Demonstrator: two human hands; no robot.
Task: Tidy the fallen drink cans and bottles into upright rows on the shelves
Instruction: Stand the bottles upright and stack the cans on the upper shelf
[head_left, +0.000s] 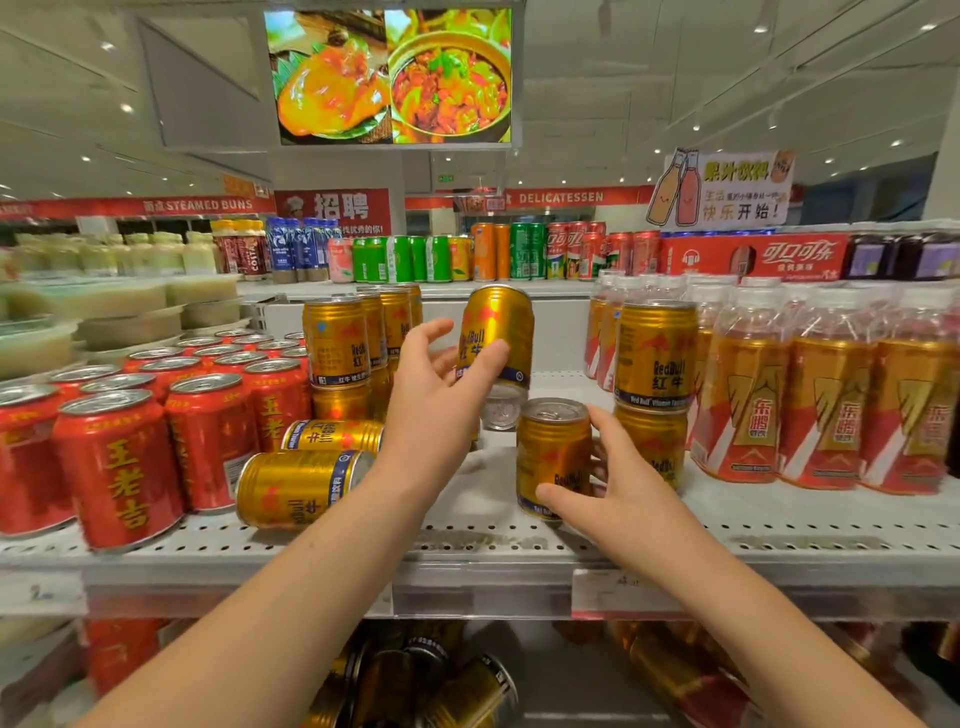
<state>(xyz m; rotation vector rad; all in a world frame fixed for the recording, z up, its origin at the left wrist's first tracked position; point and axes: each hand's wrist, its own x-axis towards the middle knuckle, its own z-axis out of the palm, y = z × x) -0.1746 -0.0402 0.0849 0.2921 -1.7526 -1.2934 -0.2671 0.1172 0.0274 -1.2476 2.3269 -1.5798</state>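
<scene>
Our right hand (618, 499) wraps the standing can (553, 452) low on its wall | left hand (436, 389) pinches a tilted can (498, 327) just above | we judge both heavy, stiff, slick: grip mid-wall

Small spotlights (126, 108) dot the white ceiling (675, 78), a hanging screen (389, 75) shows food above red wall banners (561, 197), and the shelf (779, 540) is white perforated metal.
</scene>
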